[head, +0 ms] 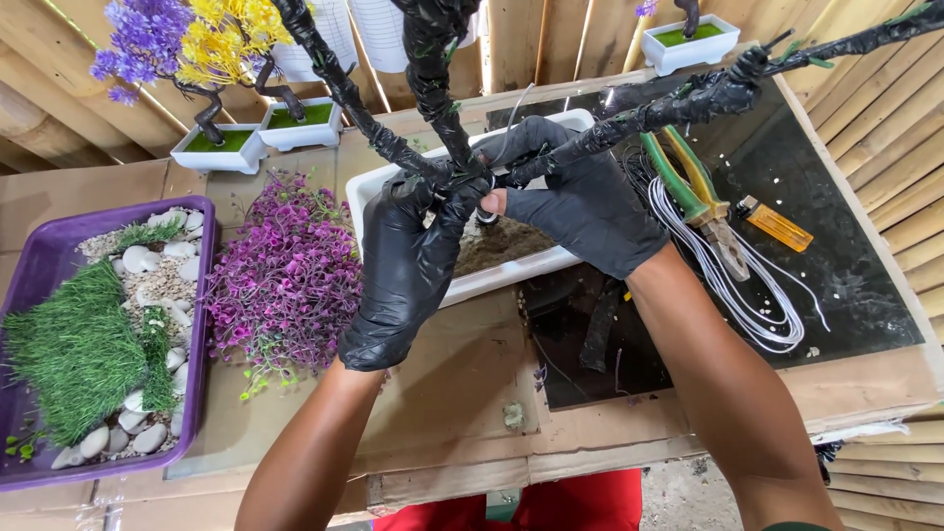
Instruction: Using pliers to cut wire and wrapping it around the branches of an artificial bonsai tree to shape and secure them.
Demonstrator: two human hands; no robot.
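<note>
Both hands in black gloves meet over the white planter [388, 184] near the middle of the desk [462, 393]; the left hand [408, 261] has its fingers [454, 197] clamped around the base of the black wrapped tree trunk [433, 88], right where the branches fork; the right hand [580, 192] closes its fingers on the branch [678, 106] that runs off toward the desk's far right corner; the trunk stands in the planter, over brown soil [506, 243]; just left of the planter lies a clump of purple plastic leaves [285, 270]; at the desk's left edge sits a purple tray [29, 261] with fake grass [74, 349] and white pebbles [147, 261]; right of the hands, green-handled pliers [693, 187] lie on a coil of white wire [757, 305], an orange lighter [777, 226] beside them; two small finished trees [187, 44] stand at the far left edge.
</note>
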